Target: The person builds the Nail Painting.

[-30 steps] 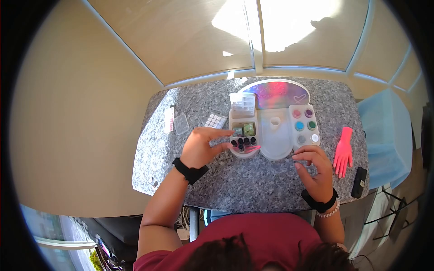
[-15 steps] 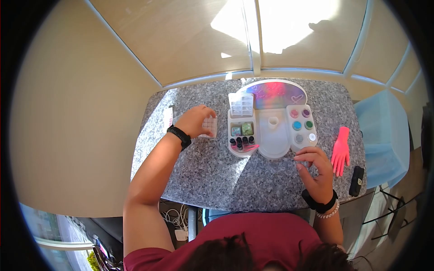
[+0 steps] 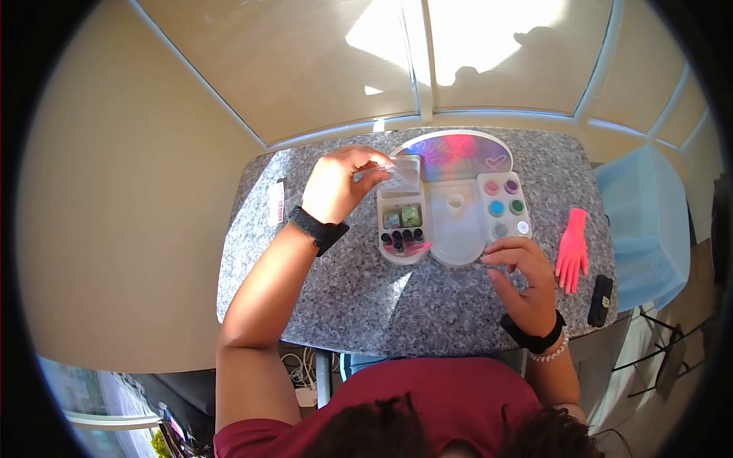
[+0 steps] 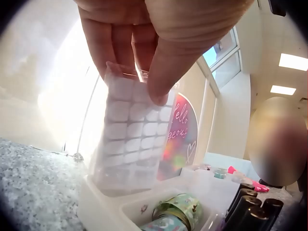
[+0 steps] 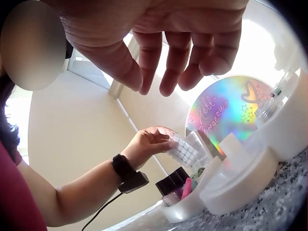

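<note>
My left hand (image 3: 336, 183) pinches the top edge of a clear sheet with rows of white rounded pieces (image 4: 137, 125), thumb on one side and fingers on the other. The sheet stands upright over the back left of a white organizer (image 3: 458, 252), overlapping a clear lidded box (image 3: 412, 174) there. Just in front lie green patterned rolls (image 4: 185, 209) in a compartment, then several black-capped bottles (image 3: 397, 238) and a pink stick (image 5: 186, 187). Near the organizer's front right my right hand (image 3: 527, 278) hovers with fingers loosely bent, holding nothing.
Coloured jars (image 3: 497, 208) fill the organizer's right side, and a shiny rounded panel (image 3: 458, 156) rises at its back. On the right lie a pink model hand (image 3: 573, 252) and a black object (image 3: 601, 301). A pink-striped strip (image 3: 278, 202) lies at the left.
My left hand went from the organizer's front left to the white-pieced sheet on the table, took hold of it and carried it right to the organizer's back. My right hand has barely moved.
</note>
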### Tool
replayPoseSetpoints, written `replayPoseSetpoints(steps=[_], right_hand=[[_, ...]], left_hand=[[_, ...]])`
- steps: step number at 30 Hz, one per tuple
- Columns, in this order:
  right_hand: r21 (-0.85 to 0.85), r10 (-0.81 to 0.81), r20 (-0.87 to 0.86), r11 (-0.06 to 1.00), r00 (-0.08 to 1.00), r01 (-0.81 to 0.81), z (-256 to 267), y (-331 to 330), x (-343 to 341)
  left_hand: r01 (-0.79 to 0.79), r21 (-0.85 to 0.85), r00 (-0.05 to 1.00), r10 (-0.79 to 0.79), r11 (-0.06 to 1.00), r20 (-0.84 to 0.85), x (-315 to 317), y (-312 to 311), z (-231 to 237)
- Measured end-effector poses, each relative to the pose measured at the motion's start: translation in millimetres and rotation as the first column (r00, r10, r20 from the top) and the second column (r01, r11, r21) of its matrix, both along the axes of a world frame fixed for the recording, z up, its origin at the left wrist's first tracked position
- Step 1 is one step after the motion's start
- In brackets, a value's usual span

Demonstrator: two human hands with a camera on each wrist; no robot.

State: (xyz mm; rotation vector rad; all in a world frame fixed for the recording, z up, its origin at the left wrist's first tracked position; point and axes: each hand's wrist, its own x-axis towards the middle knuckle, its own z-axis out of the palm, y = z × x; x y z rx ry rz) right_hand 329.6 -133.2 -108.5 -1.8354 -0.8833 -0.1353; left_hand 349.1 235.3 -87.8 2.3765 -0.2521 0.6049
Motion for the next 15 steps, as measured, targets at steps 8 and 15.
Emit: replayPoseSetpoints(steps=[8,15], right_hand=[[0.011,-0.007,-0.012,1.0,1.0,0.007,-5,-2,-3],[-0.003,-0.013,-0.046,1.0,0.999,0.013,-10,-3,-4]], left_hand=[[0.037,0.292,0.997,-0.056,0.956,0.058,12,-12,-15],[-0.089,0.448,0.979,-0.005,0.89,0.205,9,0,-25]])
